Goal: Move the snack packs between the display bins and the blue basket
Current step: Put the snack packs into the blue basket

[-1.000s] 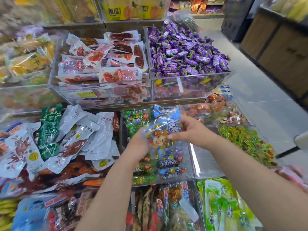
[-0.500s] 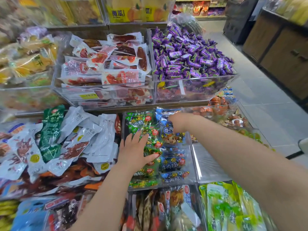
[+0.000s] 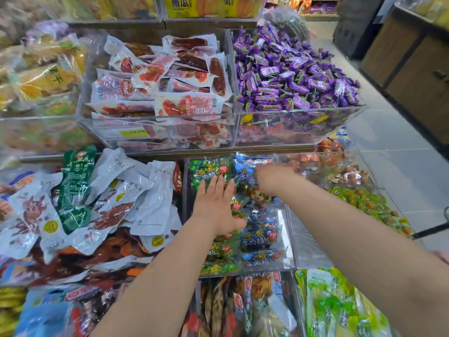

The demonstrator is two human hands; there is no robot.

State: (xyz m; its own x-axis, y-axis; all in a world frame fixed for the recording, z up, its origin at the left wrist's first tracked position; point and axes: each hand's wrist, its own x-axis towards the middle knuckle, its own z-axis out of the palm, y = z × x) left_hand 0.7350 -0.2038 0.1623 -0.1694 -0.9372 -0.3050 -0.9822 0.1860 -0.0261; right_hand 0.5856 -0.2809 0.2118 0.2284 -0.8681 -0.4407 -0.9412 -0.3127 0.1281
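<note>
Left hand rests flat, fingers straight, on green snack packs in the clear display bin. Right hand is at the bin's far edge among blue snack packs, its fingers hidden. The film is probably light and slippery, so pinch a sealed edge.

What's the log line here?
left hand: flat on green packs | right hand: at blue packs, grip unclear | blue basket: not visible

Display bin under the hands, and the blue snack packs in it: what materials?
Display bin: looks like clear rigid plastic, probably acrylic. It is glossy, with see-through walls and straight edges that catch bright highlights. Blue snack packs: thin, flexible printed plastic film with a glossy finish. It crinkles and shows small glare spots. Whether it is foil-lined cannot be told.
</note>
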